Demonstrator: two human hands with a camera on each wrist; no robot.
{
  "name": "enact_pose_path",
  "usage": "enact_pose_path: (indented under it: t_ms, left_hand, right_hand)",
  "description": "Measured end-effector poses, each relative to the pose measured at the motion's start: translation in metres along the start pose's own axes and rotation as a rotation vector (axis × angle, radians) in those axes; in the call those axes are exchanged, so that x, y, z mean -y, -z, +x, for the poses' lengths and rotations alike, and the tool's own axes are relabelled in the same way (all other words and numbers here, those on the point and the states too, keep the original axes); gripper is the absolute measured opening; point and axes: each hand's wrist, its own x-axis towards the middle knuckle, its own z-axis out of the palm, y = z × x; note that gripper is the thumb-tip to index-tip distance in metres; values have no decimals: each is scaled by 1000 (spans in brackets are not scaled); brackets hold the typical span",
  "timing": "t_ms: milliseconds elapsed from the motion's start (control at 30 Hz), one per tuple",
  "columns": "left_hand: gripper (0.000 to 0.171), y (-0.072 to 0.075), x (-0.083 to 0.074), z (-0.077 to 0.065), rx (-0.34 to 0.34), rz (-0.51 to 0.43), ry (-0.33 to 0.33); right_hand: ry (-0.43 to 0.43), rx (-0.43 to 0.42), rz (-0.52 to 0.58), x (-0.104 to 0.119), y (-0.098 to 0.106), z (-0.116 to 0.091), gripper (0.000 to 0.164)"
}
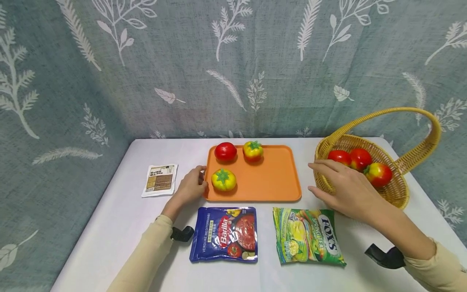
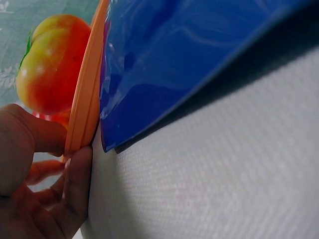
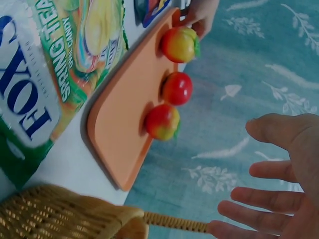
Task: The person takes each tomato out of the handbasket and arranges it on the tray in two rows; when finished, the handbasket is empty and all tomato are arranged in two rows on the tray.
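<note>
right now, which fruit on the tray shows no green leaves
The red fruit, back left on the tray; the other two are partly yellow with green tops.

left hand (image 1: 190, 184) on the orange tray (image 1: 270, 178), three shiny tomatoes (image 1: 224, 181) there, right hand (image 1: 344, 188) kinda hovering by wicker basket (image 1: 400, 198) with more tomatoes (image 1: 379, 174), Barilla pouch (image 1: 224, 235), Fox's bag (image 1: 310, 237) up front

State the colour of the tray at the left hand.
The tray is plain orange, showing best in the head view.

The head view looks forward and down across the table (image 1: 106, 235); closer wrist views share the orange tray (image 1: 270, 178).
</note>
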Motion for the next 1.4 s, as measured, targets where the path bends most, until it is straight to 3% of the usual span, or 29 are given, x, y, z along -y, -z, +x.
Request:
enact_pose_path:
  t_ms: [667,1200,1400]
  left_hand:
    - [54,2,-4,0,-4,9,-1]
    - [53,0,-1,0,-6,20,1]
    - [53,1,-3,-2,-6,17,14]
  right_hand:
    - [-40,17,-84,-29,17,-19,56]
    - [-55,10,-137,-55,16,-21,56]
    - [-78,39,-157,-66,15,-24,64]
